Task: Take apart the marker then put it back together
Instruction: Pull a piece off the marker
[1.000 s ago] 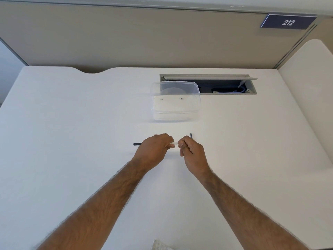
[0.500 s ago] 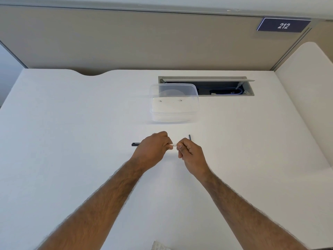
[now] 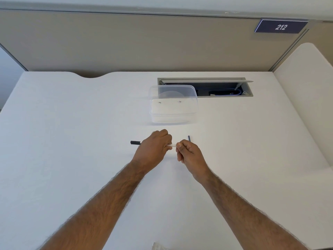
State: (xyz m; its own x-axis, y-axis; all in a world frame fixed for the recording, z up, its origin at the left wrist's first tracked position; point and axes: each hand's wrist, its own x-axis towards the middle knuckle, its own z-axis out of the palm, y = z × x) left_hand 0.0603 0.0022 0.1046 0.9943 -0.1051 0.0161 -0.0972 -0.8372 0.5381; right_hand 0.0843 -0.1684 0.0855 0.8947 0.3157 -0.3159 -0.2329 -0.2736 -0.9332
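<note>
Marker (image 3: 135,142) gripped crosswise in curled left hand (image 3: 153,150), over white table (image 3: 72,159); black end seen past hand's left side. White section (image 3: 172,145) between hands pinched by right hand (image 3: 191,156). Thin dark piece (image 3: 189,138) seen just beyond right hand; held or lying, cannot be told. Farther back: clear container (image 3: 173,112), then open cable hatch (image 3: 225,80).

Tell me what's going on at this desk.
A person's left hand grips a slim black marker, its end poking out leftward, over the white desk. The right hand pinches a pale thin tube at the marker's other end. A short dark stick shows just behind the right hand. A clear plastic tub sits farther back.
</note>
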